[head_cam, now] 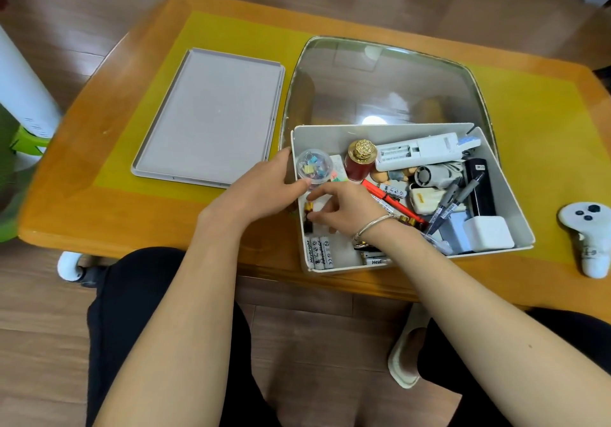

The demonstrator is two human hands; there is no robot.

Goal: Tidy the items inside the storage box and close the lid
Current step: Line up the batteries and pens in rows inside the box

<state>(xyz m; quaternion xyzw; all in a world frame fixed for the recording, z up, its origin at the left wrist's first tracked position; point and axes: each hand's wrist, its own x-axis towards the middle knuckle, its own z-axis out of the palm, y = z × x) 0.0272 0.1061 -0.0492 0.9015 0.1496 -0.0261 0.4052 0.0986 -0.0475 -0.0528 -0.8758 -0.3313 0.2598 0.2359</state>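
Note:
An open white storage box [506, 175] sits on the table, full of small items: a clear tub of coloured clips [314, 167], a red bottle with a gold cap [359, 160], a white remote [418, 151], pens [453, 203], white batteries [319, 252] and a white charger cube [487, 237]. Its grey lid [211, 116] lies flat to the left. My left hand [264, 188] grips the box's left wall, thumb inside by the clip tub. My right hand [344, 208], bracelet on the wrist, reaches into the box's left part and pinches a small black-and-gold battery [308, 210].
A clear glass panel [380, 86] covers the table behind the box. A white game controller [590, 238] lies at the right edge. A white and green stand [23, 109] is left of the table. My knees and a slipper [405, 354] are below.

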